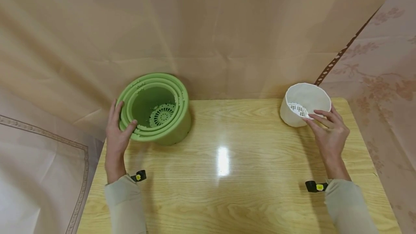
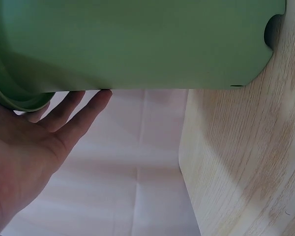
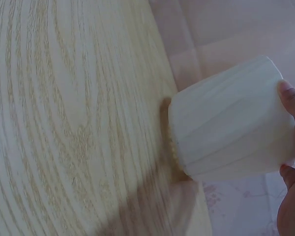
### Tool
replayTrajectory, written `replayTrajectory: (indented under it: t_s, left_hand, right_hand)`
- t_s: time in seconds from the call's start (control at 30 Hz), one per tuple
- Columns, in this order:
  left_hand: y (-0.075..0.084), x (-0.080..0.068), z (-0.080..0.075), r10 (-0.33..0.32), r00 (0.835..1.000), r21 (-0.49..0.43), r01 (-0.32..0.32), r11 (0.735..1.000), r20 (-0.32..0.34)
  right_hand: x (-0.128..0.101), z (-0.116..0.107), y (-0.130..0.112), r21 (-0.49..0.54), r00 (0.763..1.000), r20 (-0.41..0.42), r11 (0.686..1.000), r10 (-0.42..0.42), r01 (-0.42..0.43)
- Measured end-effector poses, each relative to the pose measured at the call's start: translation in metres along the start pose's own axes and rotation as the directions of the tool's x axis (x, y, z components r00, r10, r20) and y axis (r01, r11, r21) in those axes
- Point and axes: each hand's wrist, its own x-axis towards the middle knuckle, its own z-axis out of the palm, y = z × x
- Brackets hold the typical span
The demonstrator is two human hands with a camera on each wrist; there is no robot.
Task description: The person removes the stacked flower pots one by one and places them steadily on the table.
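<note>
Beige cloth hung behind a pale wooden counter (image 1: 227, 190); no writing could be read anywhere. At the far left corner sat a stack of green pots (image 1: 155, 109), tipped toward the camera, where the left hand (image 1: 117, 133) gripped the rim, thumb hooked over the edge and fingers along the outside. At the far right a white pot (image 1: 303, 104) stood tilted, the right hand (image 1: 328, 133) pinching its near rim. Only the head view showed the perforated bottoms inside; the left wrist view showed the green wall (image 2: 137, 44) overhanging the counter's edge, the right wrist view the white pot's ribbed side (image 3: 231, 123).
</note>
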Motion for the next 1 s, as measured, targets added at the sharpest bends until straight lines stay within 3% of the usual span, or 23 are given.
replayTrajectory:
  t_s: [0.23, 0.53, 0.73, 0.93, 1.0]
  left_hand:
    - [-0.002, 0.000, 0.001, 0.020, 1.000, -0.013, -0.020, 1.000, -0.002]
    - [-0.001, 0.000, 0.001, 0.000, 1.000, -0.017, 0.000, 1.000, -0.004]
    - [0.000, 0.001, 0.002, 0.000, 1.000, -0.017, 0.000, 1.000, 0.002]
    - [0.023, -0.005, 0.001, -0.028, 1.000, -0.047, 0.028, 0.999, 0.003]
    - [0.021, -0.005, 0.001, -0.030, 1.000, -0.048, 0.029, 0.998, 0.000]
  right_hand:
    - [-0.001, 0.002, 0.009, 0.015, 0.998, -0.029, 0.999, 0.049, -0.049]
    - [-0.001, -0.002, 0.010, -0.010, 0.997, -0.007, 0.997, 0.073, -0.073]
    - [0.000, -0.005, 0.014, -0.058, 1.000, -0.007, 0.998, 0.019, -0.019]
    - [0.002, -0.007, 0.019, -0.093, 0.997, 0.035, 0.993, -0.072, 0.075]
    - [0.002, -0.007, 0.020, -0.080, 0.996, 0.043, 0.993, -0.080, 0.083]
